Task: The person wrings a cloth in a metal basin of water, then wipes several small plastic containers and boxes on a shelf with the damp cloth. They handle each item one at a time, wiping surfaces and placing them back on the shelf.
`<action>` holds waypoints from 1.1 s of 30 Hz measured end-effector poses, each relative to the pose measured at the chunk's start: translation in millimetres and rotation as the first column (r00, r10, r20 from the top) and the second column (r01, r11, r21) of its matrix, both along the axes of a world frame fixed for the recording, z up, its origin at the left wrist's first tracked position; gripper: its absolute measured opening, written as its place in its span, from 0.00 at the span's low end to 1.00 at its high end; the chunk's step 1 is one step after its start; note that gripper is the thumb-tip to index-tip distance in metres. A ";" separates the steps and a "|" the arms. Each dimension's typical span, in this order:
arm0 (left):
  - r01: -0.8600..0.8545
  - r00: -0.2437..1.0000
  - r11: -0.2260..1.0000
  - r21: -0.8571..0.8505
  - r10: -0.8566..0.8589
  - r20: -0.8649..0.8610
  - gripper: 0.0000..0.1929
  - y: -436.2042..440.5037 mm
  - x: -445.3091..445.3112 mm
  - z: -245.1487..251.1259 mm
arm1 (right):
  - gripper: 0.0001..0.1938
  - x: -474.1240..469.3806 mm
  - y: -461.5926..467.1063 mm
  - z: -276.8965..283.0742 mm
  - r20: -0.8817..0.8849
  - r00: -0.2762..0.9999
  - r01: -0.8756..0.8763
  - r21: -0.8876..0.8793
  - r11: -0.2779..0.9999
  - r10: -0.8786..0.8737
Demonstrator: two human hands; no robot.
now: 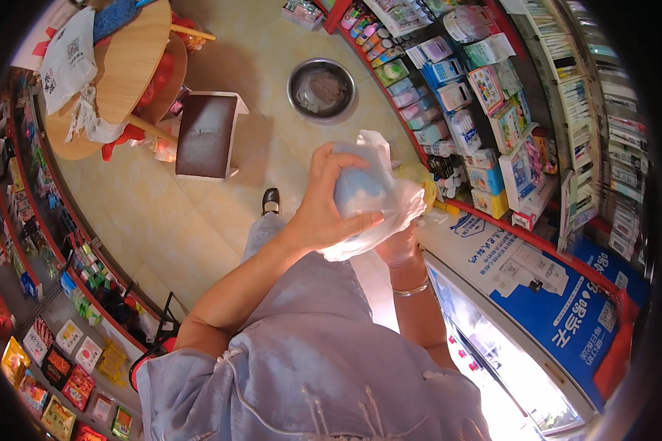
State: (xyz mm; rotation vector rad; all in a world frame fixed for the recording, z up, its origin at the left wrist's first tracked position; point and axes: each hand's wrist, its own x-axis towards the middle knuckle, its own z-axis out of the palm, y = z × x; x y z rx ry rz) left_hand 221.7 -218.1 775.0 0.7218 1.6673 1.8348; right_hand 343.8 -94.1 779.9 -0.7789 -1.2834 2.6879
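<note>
My left hand [331, 204] grips a clear plastic box [364, 182] with something blue and white inside, thumb on the near side and fingers over the far side. A crumpled white cloth [405, 204] lies against the box's right side and underside. Behind this cloth is my right hand [400, 245], its fingers mostly hidden, so what they grip does not show. A bracelet circles the right wrist.
On the tiled floor ahead stand a metal basin [321, 89] with a wet cloth in it and a small dark-topped stool [205, 135]. A round wooden table [127, 60] is at upper left. Stocked shelves [419, 143] curve along both sides; a lit display case [496, 353] stands at lower right.
</note>
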 end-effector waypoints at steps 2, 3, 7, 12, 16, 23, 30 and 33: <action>-0.059 0.997 0.998 -0.011 0.058 -0.050 0.36 -3.2 5.4 9.1 | 0.39 2.2 -9.8 2.0 -0.051 0.999 0.018 -0.012 1.000 -0.018; -0.098 0.993 0.995 -0.010 0.098 -0.069 0.36 -3.6 7.4 13.1 | 0.39 3.7 -14.7 3.1 -0.072 0.997 0.031 -0.037 0.999 -0.034; -0.138 0.987 0.990 0.041 0.141 -0.074 0.35 -3.9 2.5 23.1 | 0.37 2.6 -20.3 10.2 -0.134 0.990 0.031 -0.094 0.995 -0.044; -0.120 0.975 0.987 0.106 0.137 -0.173 0.37 -6.2 -14.8 36.5 | 0.32 -7.1 -30.8 20.6 -0.032 0.988 0.144 -0.162 0.976 -0.151; -0.088 0.995 0.978 0.190 0.097 -0.038 0.41 -6.8 -26.7 57.9 | 0.25 -7.2 -38.7 22.6 -0.033 0.971 0.210 -0.353 0.912 -0.237; 0.262 0.955 0.963 0.056 -0.250 -0.159 0.60 -8.0 -35.9 78.7 | 0.34 40.6 24.4 82.8 -0.470 0.841 0.320 0.029 0.947 -0.269; 0.432 0.728 0.884 0.178 -0.458 0.510 0.53 41.1 -27.6 104.3 | 0.28 31.5 12.2 160.8 -0.171 0.900 0.007 0.926 0.378 0.401; 0.282 -0.052 0.765 0.579 -0.590 0.805 0.47 52.9 -20.7 117.0 | 0.32 25.3 19.9 170.4 -0.010 0.888 -0.017 0.998 0.055 0.460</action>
